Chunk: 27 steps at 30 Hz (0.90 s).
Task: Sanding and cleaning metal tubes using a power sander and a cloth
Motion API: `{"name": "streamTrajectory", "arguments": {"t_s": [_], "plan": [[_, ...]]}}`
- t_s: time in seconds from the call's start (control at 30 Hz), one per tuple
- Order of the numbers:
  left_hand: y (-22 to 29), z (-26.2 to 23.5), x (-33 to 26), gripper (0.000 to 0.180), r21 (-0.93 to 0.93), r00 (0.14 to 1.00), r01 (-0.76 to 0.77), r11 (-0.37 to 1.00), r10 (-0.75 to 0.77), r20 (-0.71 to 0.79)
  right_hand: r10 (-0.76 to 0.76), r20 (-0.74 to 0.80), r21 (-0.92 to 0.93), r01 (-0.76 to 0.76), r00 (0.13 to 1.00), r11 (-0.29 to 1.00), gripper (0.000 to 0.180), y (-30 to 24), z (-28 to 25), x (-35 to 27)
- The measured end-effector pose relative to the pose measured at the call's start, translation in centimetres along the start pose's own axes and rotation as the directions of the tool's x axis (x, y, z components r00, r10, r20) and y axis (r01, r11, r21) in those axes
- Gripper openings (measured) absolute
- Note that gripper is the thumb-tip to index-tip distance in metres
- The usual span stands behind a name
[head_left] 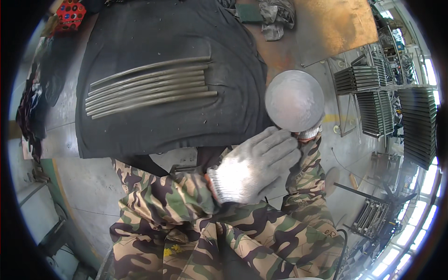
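My left hand (263, 163), in a pale grey work glove, lies across in front of me, palm down. Its fingers are stretched out flat and close together, pointing up and right, with nothing seen in them. Just beyond the fingertips is a round, dull grey, disc-faced thing (294, 100), raised beside the table's right side. My right hand (309, 134) is behind its lower edge; only a bit of glove cuff shows, and the fingers are hidden. The disc appears held up by that hand. Several thin metal tubes (149, 86) lie side by side on a black cloth (172, 123).
The cloth drapes over a metal table (60, 135). A red thing with round holes (71, 16) sits far left, crumpled grey cloth (276, 16) at the back. A brown sheet (345, 23) lies far right. Racks of dark tubes (373, 109) stand right. A round-topped stand (332, 181) is lower right.
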<state>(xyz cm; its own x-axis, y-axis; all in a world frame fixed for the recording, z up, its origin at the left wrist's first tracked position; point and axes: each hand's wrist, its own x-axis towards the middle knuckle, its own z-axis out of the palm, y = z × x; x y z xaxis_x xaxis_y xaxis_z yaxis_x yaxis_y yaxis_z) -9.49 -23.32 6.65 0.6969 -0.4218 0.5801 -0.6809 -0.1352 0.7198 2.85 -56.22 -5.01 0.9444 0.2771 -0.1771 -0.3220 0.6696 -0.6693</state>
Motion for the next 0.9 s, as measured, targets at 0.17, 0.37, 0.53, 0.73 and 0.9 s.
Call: {"name": "streamTrajectory", "arguments": {"t_s": [0.17,0.37,0.53,0.73,0.9], "plan": [[-1.4,-3.7,-4.3,0.075,0.144,0.986,0.143,0.979,-0.154,0.065,-0.111,-0.185,-0.247,0.063,0.976,0.967,0.043,-3.1,8.8,2.5],[-2.5,-11.7,-8.5,0.073,0.431,0.953,0.284,0.856,-0.303,-0.025,-0.229,-0.001,-0.970,0.054,0.973,0.236,0.029,-9.1,17.8,6.6],[-1.8,-15.9,-11.7,0.079,0.546,0.891,0.423,0.723,-0.442,-0.105,-0.165,0.265,-0.905,0.186,0.950,-0.383,0.032,-7.6,19.0,12.2],[-2.0,-18.2,-12.2,0.079,0.614,0.863,0.464,0.639,-0.482,-0.150,0.062,0.176,-0.701,0.169,0.983,-0.693,0.030,-7.8,18.4,17.1],[-2.6,-20.5,-13.1,0.079,0.699,0.834,0.505,0.507,-0.494,-0.244,0.073,0.086,-0.717,0.113,0.994,-0.688,0.029,-10.9,16.4,19.9]]}}
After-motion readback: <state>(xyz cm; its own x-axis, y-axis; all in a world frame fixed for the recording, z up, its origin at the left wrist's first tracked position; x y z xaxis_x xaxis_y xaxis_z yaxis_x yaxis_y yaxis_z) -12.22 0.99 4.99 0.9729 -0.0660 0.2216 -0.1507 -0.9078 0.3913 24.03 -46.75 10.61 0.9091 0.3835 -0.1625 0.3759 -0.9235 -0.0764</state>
